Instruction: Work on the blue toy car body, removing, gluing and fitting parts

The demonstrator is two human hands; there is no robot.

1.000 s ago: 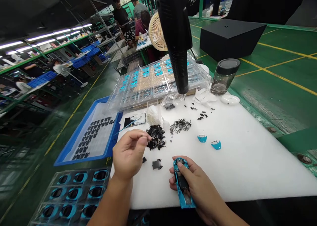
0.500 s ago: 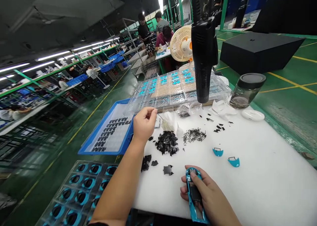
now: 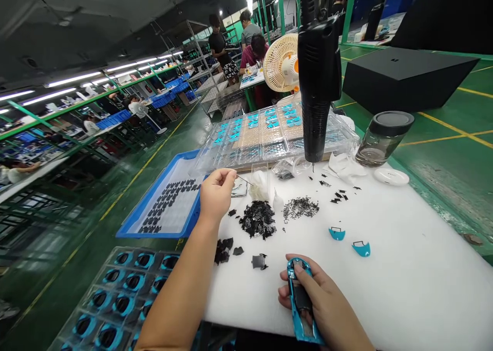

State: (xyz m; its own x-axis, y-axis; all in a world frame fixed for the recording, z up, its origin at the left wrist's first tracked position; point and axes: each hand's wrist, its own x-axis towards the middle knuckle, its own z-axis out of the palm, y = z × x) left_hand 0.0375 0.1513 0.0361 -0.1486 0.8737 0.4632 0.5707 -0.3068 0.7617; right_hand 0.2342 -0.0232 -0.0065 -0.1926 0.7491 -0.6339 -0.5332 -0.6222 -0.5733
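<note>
My left hand [image 3: 216, 193] pinches a thin dark rod [image 3: 243, 179] between thumb and fingertips. The rod's far end reaches a small clear container [image 3: 259, 188] of pale, yellowish-white stuff; whether it touches the stuff I cannot tell. Near the table's front edge, my right hand [image 3: 308, 294] grips a long glossy blue plastic housing [image 3: 300, 317] with a black part inside it, thumb pressed on its upper end. Left of that hand lies a dark clip-like plastic piece [image 3: 259, 261]. Two blue curved caps [image 3: 361, 249] rest on the white tabletop to the right.
A hanging electric screwdriver [image 3: 318, 94] points down over a pile of small screws [image 3: 300, 208]. Beside them is a heap of black parts [image 3: 257, 219]. A blue tray [image 3: 154, 234] and a tray of blue-and-black parts [image 3: 129, 269] stand left. A lidded jar [image 3: 379, 140] stands back right.
My left hand has drawn slightly left, and more of the thin rod shows. The right hand still grips the blue housing in about the same place. The view has shifted a little.
</note>
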